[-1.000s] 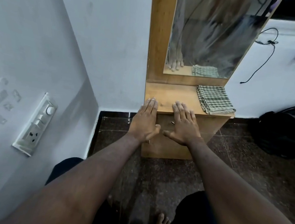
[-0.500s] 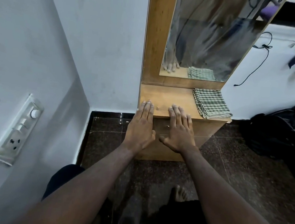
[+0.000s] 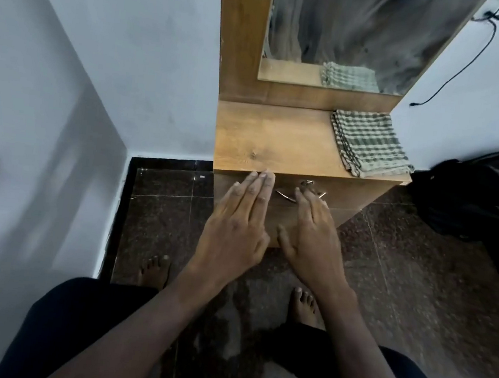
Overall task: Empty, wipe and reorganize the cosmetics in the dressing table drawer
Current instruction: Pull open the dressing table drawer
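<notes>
Both hands are out flat in front of the dressing table, fingers straight, neither grip holding anything. Left hand [image 3: 235, 224] has its fingertips right at the front edge of the counter [image 3: 278, 142], near its left corner. Right hand [image 3: 313, 242] sits just beside it, lower, fingers over the drawer front [image 3: 362, 195] at the metal handle [image 3: 288, 195]; can't tell if they actually touch it. Drawer looks closed, so the cosmetics are out of sight. Folded checked cloth [image 3: 370, 145] lies beyond the right hand at the counter's far right edge, slightly overhanging. Wall is close on the left hand's side, and a black bag [image 3: 471, 198] is on the floor to the right of the right hand. Bare feet sit on the dark tiles below both wrists.
</notes>
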`<state>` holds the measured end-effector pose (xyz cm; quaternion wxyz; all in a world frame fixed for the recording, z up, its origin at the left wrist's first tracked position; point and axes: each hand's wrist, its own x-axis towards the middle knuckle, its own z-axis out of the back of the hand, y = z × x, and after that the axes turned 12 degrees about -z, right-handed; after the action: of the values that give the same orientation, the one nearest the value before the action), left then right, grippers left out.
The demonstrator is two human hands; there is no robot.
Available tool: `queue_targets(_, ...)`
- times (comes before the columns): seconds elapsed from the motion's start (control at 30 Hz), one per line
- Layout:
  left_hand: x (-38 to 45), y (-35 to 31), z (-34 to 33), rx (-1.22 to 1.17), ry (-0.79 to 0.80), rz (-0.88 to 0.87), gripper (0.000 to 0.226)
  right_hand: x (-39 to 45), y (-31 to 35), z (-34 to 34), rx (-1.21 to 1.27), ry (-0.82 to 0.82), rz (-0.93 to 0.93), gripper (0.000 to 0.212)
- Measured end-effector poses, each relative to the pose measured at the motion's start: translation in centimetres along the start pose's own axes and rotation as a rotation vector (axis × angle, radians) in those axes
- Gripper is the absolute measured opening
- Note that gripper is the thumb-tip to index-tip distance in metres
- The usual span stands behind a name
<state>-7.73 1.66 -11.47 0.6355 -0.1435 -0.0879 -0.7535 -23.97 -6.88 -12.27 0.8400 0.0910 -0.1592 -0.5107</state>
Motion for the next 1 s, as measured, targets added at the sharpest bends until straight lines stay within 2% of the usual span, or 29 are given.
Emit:
queue_targets(0.1,0.0,0.0,-1.1,-0.001,0.034,-0.05,0.083,2.1,-0.7,-0.8,0.002,0.078,-0.009,0.063)
queue_targets(0.23,0.1,1.1,-1.0,-0.023,0.004,-0.007,0.079,2.4,-0.9,-1.6,-0.077,0.147,0.006,0.068)
queue_targets(0.53,-0.2,1.6,0.1,-0.022,-0.103,-0.041,0.058,1.6,-0.8,0.5,-0.051,0.197,-0.033,0.034)
queue_targets(0.7,-0.2,1.2,1.3,-0.062,-0.132,0.012,0.041,-0.7,-1.7,2.5,-0.023,0.222,0.013,0.02)
queue_targets(0.77,-0.1,1.5,1.8,-0.113,-0.12,0.019,0.033,-1.4,-2.0,3.3,0.072,0.153,0.087,0.013)
queue_targets(0.83,-0.1,1.6,2.4,-0.139,-0.118,0.022,0.029,-1.7,-2.0,4.2,0.179,0.006,0.134,0.01)
queue_targets(0.9,0.0,1.3,3.0,-0.153,-0.111,0.037,0.028,-1.6,-1.8,5.0,0.231,-0.149,0.133,0.01)
queue_targets(1.0,0.2,1.0,3.7,-0.161,-0.071,0.069,0.027,-0.8,-1.9,5.2,0.252,-0.242,0.083,0.012)
